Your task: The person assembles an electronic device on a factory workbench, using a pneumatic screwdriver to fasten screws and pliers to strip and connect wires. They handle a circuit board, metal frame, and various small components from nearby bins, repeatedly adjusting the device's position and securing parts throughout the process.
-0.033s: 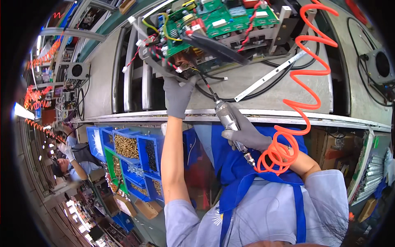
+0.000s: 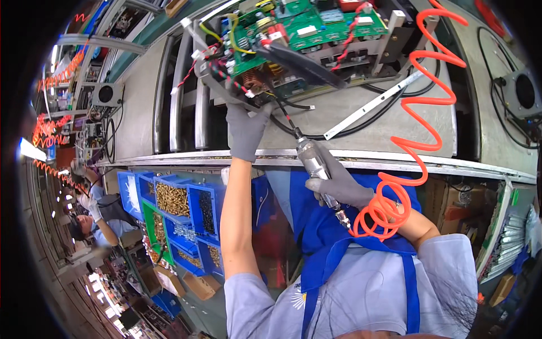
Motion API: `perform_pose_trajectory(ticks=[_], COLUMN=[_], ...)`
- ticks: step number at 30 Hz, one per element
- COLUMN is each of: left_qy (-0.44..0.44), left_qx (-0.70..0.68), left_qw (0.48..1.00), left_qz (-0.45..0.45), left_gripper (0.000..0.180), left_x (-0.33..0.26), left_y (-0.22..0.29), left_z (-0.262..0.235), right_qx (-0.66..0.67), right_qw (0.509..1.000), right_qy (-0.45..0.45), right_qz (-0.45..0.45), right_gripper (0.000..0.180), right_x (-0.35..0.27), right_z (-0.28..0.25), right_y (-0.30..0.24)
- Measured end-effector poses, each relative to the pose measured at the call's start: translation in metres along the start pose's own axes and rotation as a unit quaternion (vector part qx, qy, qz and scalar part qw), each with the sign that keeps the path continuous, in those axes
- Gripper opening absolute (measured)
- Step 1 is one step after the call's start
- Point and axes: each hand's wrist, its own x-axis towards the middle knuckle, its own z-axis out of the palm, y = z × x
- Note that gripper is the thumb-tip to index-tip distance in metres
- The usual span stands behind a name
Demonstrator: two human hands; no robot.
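A power unit with a green circuit board (image 2: 316, 25) stands on the metal worktop at the top middle. Wires, a copper coil (image 2: 249, 79) and a black flat sleeve (image 2: 302, 65) show along its near left side. My left hand (image 2: 248, 131), in a grey glove, is closed at the unit's near left corner; its fingertips are hidden among wires and metal. My right hand (image 2: 347, 186), also gloved, wraps round a silver pneumatic screwdriver (image 2: 311, 159). The driver's long bit slants up and left to that same corner, beside my left fingers. Its tip is hard to make out.
A coiled orange air hose (image 2: 420, 147) runs from the driver to the top right. A white perforated metal strip (image 2: 367, 107) and a black cable lie on the worktop. Blue bins (image 2: 173, 199) of screws stand at lower left. Another person (image 2: 96, 220) works far left.
The power unit, with the wires on it, has shifted slightly to the right, and my left hand with it. My grip on the screwdriver stays the same.
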Motion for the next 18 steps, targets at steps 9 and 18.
perform_pose_trajectory(ticks=[9, 18], left_qy=[-0.086, -0.001], left_qx=[0.263, 0.181], left_qw=[0.941, 0.946], left_qz=[0.194, 0.269], left_gripper=[0.109, 0.092], left_x=[0.032, 0.022], left_y=[-0.011, -0.006], left_z=[0.005, 0.044], right_qx=[-0.065, -0.112], right_qw=[0.995, 0.983], right_qy=[0.081, 0.149], right_qz=[0.005, 0.001], right_gripper=[0.106, 0.109], right_x=[-0.011, -0.022], right_z=[0.006, 0.008], right_y=[0.010, 0.017])
